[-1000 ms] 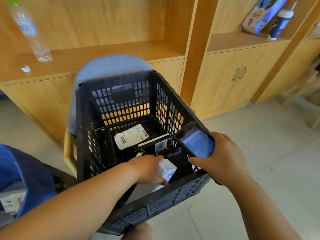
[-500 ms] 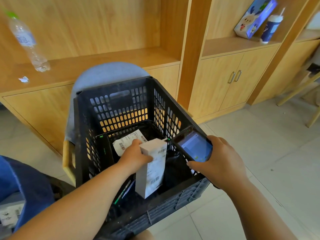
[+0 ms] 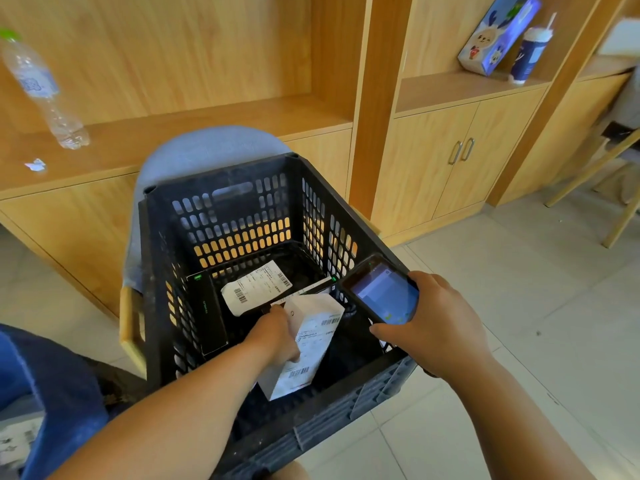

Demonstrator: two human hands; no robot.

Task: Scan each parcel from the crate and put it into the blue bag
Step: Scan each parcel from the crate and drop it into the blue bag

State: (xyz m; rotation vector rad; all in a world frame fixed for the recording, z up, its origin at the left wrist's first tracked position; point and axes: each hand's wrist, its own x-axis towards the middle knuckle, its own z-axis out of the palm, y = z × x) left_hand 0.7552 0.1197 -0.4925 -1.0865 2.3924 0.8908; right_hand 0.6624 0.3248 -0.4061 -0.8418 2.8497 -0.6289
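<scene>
A black plastic crate [image 3: 221,216] rests on a grey-blue chair. My left hand [image 3: 275,336] grips a white box parcel [image 3: 308,344] with barcode labels, held tilted above the crate's near side. My right hand [image 3: 429,327] holds a black handheld scanner [image 3: 379,292] with a lit blue screen, just right of the parcel over the crate's right rim. Inside the crate lie a dark parcel with a white shipping label [image 3: 256,285] and a slim black box [image 3: 207,310] leaning on the left wall. The blue bag [image 3: 52,400] is at the lower left, partly out of frame.
Wooden shelves and cabinets [image 3: 460,157] stand behind the crate. A plastic water bottle [image 3: 45,88] stands on the left shelf. On the right shelf are a blue cartoon box [image 3: 495,39] and a cup [image 3: 531,50]. A wooden chair leg [image 3: 620,220] stands on the tiled floor at right.
My left hand reached into the crate, picked up the white box and raised it upright, then tilted its label toward the scanner. My right hand kept the scanner near the crate's right rim.
</scene>
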